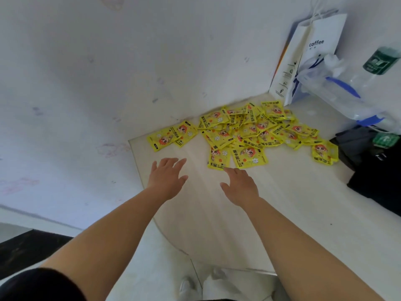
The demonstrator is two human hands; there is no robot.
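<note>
Several yellow sachets [249,131] with a cartoon figure lie in a loose heap at the back of a pale table [217,213], against the wall. Two more sachets [171,135] lie apart at the left. Another one [324,153] lies apart at the right. My left hand [167,178] hovers over the bare table, fingers spread and holding nothing. My right hand [239,184] reaches forward with fingers straight, its fingertips at the near edge of the closest sachet [219,158].
A white paper bag [312,53] marked "coffee" stands in the back right corner. Clear plastic bags [347,88] with blue handles lean beside it. A black bag [375,170] lies on the table's right side. The table's curved left edge borders the floor.
</note>
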